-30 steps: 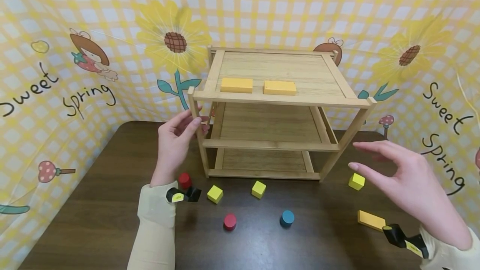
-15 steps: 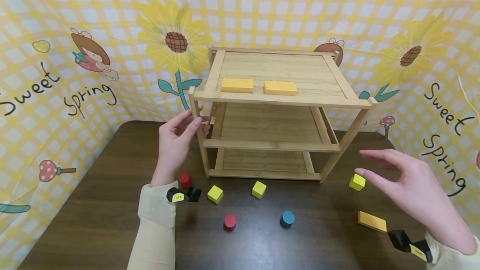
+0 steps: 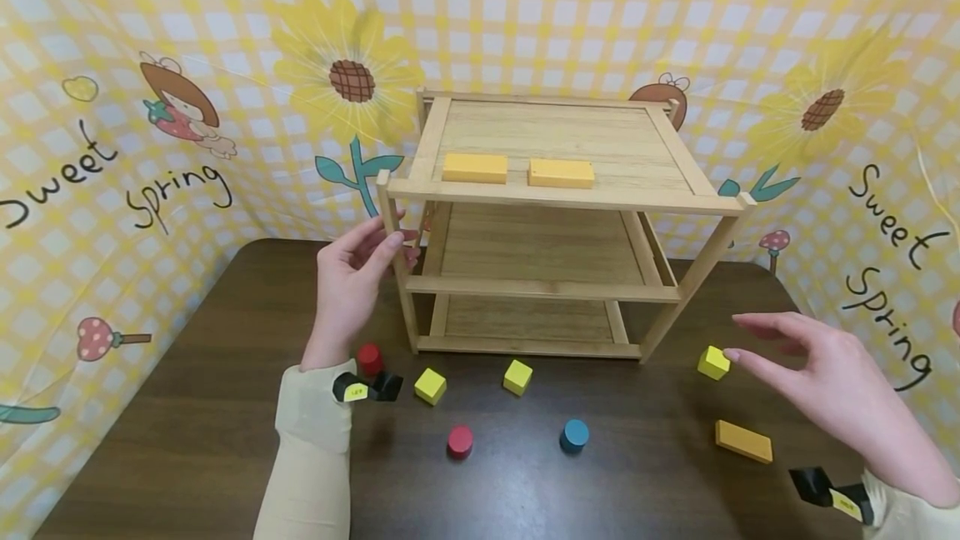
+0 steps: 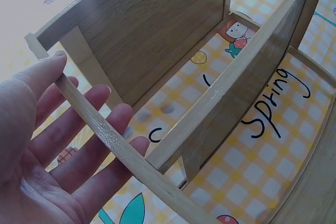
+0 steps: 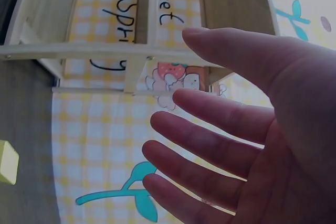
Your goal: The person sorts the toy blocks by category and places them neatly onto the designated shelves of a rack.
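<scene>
A wooden shelf [image 3: 543, 290] with three boards is stood on a dark brown bench [image 3: 187, 423]. The front left post [image 3: 407, 311] of the shelf is held by the left hand [image 3: 348, 282]; the thumb is laid on the post and the fingers are passed behind it, so the left grip is clamped on the post. The right hand [image 3: 836, 386] is held up to the right of the shelf, and its grip is wide apart, with the thumb spread away from the fingers. A little yellow block [image 3: 712, 363] is seen to the right of the shelf; it is partly covered by the right thumb tip in the head view, but it is seen well apart from the fingers in the right wrist view. Two flat yellow bricks [image 3: 475, 167] [image 3: 561, 173] are laid near the front edge of the shelf's top. An orange brick [image 3: 743, 441] is seen in front of the shelf, off to its right. Two yellow cubes [image 3: 431, 387] [image 3: 517, 377] are set just in front of the shelf. Farther in front, a red round block [image 3: 460, 442] and a blue round block [image 3: 574, 436] are seen. A red peg [image 3: 370, 359] is seen by the shelf's front left foot. Behind the shelf, a checked cloth [image 3: 525, 15] is hung.
</scene>
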Demonstrator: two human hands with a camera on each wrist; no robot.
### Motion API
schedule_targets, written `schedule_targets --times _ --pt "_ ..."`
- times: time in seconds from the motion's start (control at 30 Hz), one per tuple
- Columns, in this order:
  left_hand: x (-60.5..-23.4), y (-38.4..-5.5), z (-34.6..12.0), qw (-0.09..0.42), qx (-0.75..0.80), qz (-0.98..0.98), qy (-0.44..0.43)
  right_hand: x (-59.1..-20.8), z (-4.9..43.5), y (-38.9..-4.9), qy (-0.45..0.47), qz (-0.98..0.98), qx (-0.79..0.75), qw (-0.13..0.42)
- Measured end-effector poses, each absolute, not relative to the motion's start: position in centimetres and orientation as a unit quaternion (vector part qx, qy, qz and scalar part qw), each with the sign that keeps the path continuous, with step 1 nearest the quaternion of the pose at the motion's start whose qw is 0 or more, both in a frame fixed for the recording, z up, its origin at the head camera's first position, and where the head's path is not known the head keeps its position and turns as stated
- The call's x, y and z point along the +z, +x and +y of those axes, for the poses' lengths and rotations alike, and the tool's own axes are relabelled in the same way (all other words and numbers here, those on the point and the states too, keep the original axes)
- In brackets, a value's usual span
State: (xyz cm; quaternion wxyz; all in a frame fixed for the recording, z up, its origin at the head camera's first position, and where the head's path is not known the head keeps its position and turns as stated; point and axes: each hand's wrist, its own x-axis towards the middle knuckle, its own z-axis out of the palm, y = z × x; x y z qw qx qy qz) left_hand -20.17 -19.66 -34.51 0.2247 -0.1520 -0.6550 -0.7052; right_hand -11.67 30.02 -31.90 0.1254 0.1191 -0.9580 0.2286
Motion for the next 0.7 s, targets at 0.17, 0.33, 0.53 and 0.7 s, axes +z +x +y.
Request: schedule_targets --times 0.17,0.33,0.53,0.7 --pt "-34.5 -20.2 -19.7 0.227 -0.702 -0.658 -0.150 -32.5 30.6 -11.8 0.112 -0.963 0.228 0.086" --pt "-34.5 -20.1 -19.7 0.223 -0.706 -0.654 -0.154 -33.1 31.1 -11.8 0.110 -0.966 0.223 0.068" --pt "-34.4 -20.2 -19.7 0.224 -0.707 -0.651 -0.158 -33.8 31.6 -12.0 0.104 -0.969 0.220 0.037" --pt "-34.6 -20.2 -19.6 0.231 -0.699 -0.659 -0.153 -34.6 32.1 -12.1 0.091 -0.973 0.212 0.016"
